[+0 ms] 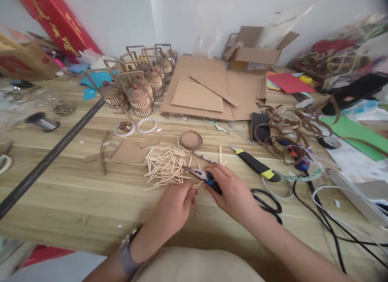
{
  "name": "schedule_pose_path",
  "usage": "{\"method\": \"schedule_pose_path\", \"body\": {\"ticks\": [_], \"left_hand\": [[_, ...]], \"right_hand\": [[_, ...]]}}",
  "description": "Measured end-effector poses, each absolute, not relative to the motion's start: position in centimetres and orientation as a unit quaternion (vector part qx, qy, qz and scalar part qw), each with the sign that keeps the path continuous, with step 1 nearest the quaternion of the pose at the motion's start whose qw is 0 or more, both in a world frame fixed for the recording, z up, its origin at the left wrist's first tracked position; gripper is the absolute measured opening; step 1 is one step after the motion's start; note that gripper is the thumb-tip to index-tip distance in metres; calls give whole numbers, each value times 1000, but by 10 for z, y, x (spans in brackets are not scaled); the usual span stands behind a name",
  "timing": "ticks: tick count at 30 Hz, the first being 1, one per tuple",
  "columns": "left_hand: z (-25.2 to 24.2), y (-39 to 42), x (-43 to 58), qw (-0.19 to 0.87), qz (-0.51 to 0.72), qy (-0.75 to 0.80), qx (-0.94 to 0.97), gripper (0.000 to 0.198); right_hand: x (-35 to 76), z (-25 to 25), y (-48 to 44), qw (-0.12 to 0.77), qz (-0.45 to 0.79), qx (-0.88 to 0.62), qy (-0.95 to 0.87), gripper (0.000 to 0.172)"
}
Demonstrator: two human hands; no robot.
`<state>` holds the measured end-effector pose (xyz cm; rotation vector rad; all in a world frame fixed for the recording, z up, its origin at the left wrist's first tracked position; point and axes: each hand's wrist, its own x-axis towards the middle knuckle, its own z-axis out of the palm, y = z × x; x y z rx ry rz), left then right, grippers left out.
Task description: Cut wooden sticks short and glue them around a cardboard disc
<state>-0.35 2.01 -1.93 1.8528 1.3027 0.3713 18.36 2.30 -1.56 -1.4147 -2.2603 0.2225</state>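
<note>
My right hand point(226, 189) is closed around a pair of long-nose pliers point(209, 178), whose jaws point left over the edge of a pile of short wooden sticks point(166, 165). Close beside it, my left hand point(178, 199) is closed, pinching a thin wooden stick point(197, 186) just below the pliers. A wristwatch point(129, 249) is on my left wrist. Beyond the pile lies a small round cardboard tray point(191, 139) with a ridged brown rim. Left of the sticks is a cut cardboard piece point(130, 150).
Lidded miniature baskets point(141, 100) with tall handles stand at the back left, beside stacked cardboard point(200, 94). A utility knife point(256, 163), black-handled scissors point(268, 205), and coiled brown strips point(291, 130) lie to the right. Two white rings point(147, 125) and a wire spool point(42, 122) are leftward.
</note>
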Motion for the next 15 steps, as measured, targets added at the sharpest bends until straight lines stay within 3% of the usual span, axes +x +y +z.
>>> {"method": "schedule_pose_path", "body": {"ticks": [3, 7, 12, 15], "left_hand": [[-20, 21, 0, 306, 103, 533, 782, 27], [-26, 21, 3, 261, 72, 542, 795, 35], [-31, 20, 5, 300, 142, 566, 754, 27], [-27, 24, -6, 396, 183, 540, 720, 20]], "right_hand": [[178, -28, 24, 193, 30, -550, -812, 13], [170, -36, 21, 159, 0, -590, -791, 10], [157, -35, 22, 114, 23, -629, -769, 6], [165, -27, 30, 142, 130, -620, -760, 6]]}}
